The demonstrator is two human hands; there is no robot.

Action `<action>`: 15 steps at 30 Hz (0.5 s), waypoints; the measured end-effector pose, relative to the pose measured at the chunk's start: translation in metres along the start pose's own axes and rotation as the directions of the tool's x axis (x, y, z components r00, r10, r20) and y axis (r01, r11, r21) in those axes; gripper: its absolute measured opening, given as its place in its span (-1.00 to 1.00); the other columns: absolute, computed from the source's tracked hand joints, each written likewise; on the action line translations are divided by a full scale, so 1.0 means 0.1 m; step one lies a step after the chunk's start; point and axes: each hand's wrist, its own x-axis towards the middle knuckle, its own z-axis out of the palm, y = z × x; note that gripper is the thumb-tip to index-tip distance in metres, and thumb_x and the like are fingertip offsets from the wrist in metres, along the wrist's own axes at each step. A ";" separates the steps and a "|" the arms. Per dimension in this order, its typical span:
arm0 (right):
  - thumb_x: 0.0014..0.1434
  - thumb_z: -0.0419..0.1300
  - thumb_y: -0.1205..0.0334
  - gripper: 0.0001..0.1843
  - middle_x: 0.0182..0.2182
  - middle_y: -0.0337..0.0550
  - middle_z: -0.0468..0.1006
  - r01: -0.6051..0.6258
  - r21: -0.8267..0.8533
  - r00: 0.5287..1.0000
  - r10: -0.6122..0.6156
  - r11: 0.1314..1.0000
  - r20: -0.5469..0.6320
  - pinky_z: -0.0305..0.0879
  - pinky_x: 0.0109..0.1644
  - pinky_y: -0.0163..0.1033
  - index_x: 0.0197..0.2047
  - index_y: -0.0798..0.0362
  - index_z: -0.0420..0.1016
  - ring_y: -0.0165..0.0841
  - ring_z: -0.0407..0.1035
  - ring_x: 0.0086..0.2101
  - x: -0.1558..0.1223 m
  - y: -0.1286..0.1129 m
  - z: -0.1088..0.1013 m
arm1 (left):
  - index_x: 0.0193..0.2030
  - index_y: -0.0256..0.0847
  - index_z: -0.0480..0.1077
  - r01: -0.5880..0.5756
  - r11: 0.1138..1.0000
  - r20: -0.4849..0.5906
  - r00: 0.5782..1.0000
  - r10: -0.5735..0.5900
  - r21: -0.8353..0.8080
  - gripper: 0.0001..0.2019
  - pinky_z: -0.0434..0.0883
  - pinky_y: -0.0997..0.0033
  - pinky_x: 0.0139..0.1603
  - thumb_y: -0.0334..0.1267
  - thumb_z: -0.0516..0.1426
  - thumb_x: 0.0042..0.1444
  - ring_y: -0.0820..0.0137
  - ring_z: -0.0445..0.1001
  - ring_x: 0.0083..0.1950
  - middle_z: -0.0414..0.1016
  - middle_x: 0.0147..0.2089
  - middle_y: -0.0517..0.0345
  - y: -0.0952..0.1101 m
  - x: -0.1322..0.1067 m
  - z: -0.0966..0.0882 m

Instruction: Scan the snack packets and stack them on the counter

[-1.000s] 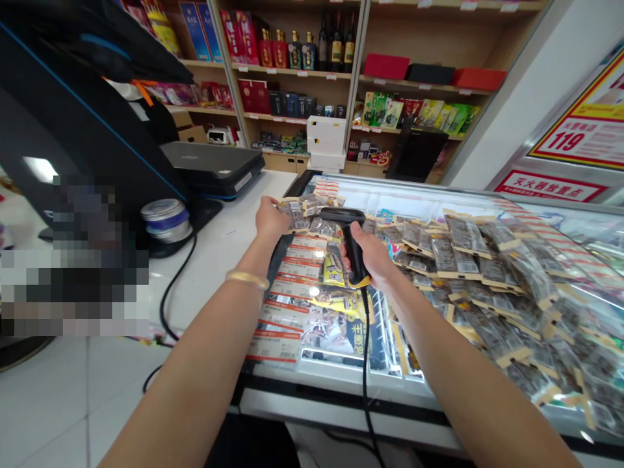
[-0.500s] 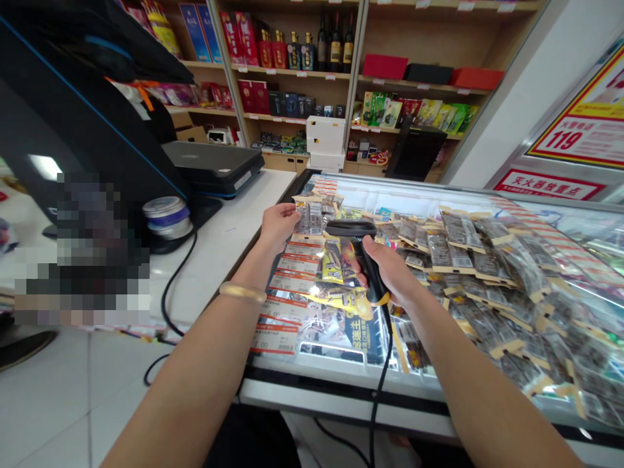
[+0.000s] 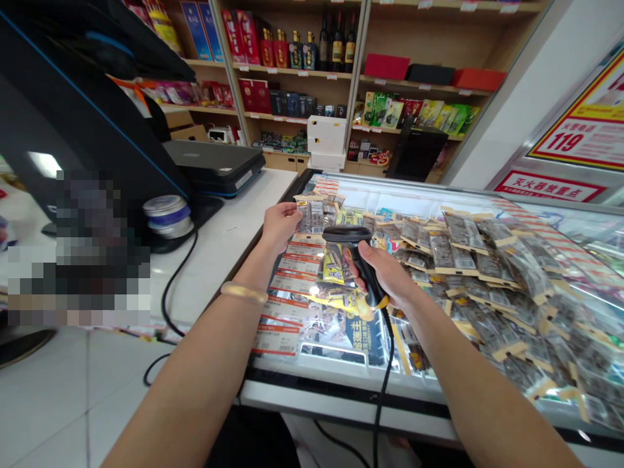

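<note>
One packet (image 3: 311, 216) at centre is pinched by left hand (image 3: 280, 227); right hand (image 3: 387, 272) grips scanner (image 3: 348, 234); packet pile (image 3: 453, 250) at right lies unheld.

One scanner (image 3: 369, 276), one bracelet (image 3: 244, 293), three dark wine bottles (image 3: 337, 49), two wall signs (image 3: 550, 187)

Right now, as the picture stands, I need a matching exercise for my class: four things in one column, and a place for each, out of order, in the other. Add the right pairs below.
Things
1. scanner
2. packet
3. bracelet
4. white boxes

Places
A. stacked near the shelves
B. around the left arm
C. gripped in the right hand
D. at the fingertips of the left hand

Pairs: 1-C, 2-D, 3-B, 4-A
</note>
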 end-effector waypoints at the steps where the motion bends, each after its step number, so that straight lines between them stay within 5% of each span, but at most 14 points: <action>1: -0.03 0.38 -0.39 -0.34 -0.60 -0.29 0.43 -0.002 0.001 1.000 0.002 1.000 -0.001 0.15 -0.68 -0.40 -0.27 0.07 0.41 -0.50 0.25 -0.69 0.00 0.00 0.00 | -0.27 -0.29 0.52 0.000 1.000 0.001 1.000 0.000 0.001 -0.77 0.37 0.51 -0.40 -0.42 0.33 -0.14 0.48 0.43 -0.42 0.50 -0.41 0.21 0.00 0.00 0.00; 9: -0.07 0.39 -0.40 -0.31 -0.61 -0.33 0.41 0.041 0.071 0.999 -0.038 0.997 -0.037 0.18 -0.68 -0.38 -0.24 0.07 0.41 -0.50 0.23 -0.69 -0.03 -0.14 0.02 | -0.26 -0.32 0.52 0.035 0.997 0.054 0.998 -0.031 -0.062 -0.76 0.31 0.54 -0.45 -0.45 0.30 -0.17 0.51 0.42 -0.45 0.51 -0.40 0.19 0.11 -0.08 0.13; 15: -0.01 0.37 -0.39 -0.34 -0.56 -0.31 0.44 0.147 0.111 0.982 -0.132 0.983 -0.135 0.22 -0.64 -0.37 -0.19 0.06 0.44 -0.48 0.27 -0.65 -0.35 -0.45 -0.34 | -0.12 -0.31 0.50 0.015 0.997 0.196 0.981 0.001 -0.077 -0.66 0.22 0.54 -0.47 -0.48 0.28 -0.12 0.56 0.30 -0.51 0.39 -0.46 0.26 0.39 -0.29 0.71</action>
